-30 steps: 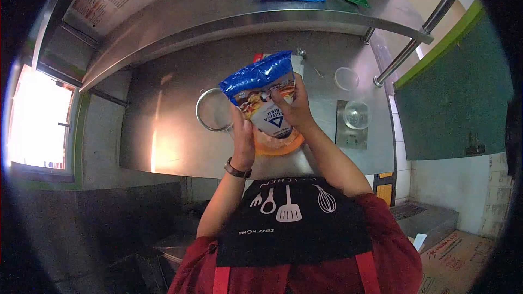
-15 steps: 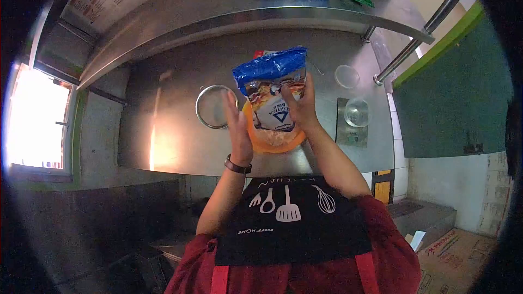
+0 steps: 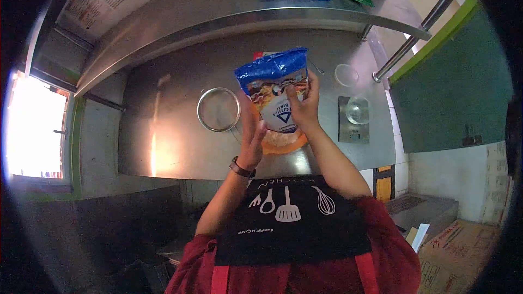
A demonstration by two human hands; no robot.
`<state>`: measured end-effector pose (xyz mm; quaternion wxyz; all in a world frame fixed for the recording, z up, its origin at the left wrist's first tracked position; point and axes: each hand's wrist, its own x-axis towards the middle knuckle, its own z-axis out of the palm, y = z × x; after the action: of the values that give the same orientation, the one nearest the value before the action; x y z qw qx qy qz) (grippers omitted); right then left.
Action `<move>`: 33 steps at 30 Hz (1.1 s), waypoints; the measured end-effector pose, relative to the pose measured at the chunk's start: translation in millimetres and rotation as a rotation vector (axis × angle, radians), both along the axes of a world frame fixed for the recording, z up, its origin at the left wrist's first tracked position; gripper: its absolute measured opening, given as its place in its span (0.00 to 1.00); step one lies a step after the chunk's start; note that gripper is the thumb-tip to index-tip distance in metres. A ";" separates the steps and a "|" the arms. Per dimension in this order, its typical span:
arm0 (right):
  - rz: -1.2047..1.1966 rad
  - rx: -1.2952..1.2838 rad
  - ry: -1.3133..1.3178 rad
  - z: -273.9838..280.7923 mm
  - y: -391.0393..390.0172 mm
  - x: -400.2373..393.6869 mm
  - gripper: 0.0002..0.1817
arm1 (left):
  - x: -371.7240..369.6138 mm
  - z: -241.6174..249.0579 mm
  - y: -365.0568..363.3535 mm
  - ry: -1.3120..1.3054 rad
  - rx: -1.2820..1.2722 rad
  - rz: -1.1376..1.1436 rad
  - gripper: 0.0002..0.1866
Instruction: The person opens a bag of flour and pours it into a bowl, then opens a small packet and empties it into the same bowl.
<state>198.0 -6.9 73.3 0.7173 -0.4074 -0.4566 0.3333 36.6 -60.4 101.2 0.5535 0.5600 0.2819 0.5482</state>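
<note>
right hand (image 3: 306, 110) is gripping the segitiga biru bag (image 3: 272, 90), mid-frame, above the orange bowl (image 3: 297, 145); left hand (image 3: 251, 140) is staying open beside it. bowl is already holding pale contents; amount left in bag: can't tell.

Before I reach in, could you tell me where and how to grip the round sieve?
I would pinch the sieve by its rim's left edge, coming from the left: the metal rim is exposed there, while the left hand is near its right side.
</note>
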 end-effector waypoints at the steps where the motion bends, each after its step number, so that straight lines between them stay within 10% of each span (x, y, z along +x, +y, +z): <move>1: -0.004 -0.007 -0.003 -0.9 -2.4 0.6 0.33 | -2.4 -3.7 -0.3 -0.003 -0.007 -0.004 0.49; 3: -0.043 -0.063 -0.008 3.8 -1.7 1.3 0.34 | -9.3 -9.5 4.1 0.379 0.226 0.040 0.46; 7: -0.200 -0.147 0.183 4.4 -1.2 8.4 0.34 | -33.4 -8.0 21.8 -0.026 -0.057 0.199 0.39; 12: -0.150 -0.316 0.821 -14.3 4.2 32.4 0.25 | -68.5 -37.9 27.2 0.129 -0.055 0.168 0.23; 24: 0.142 -0.461 0.944 14.3 -30.0 31.9 0.25 | -40.3 12.1 52.0 0.371 0.094 -0.198 0.35; 33: 0.573 -0.506 0.823 62.7 -67.8 3.0 0.28 | -31.5 94.2 105.2 0.716 1.009 -0.193 0.50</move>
<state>201.1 -74.7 136.0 0.5969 -0.2630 -0.1371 0.7455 5.0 44.8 195.4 0.1393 0.9242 0.1046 0.3398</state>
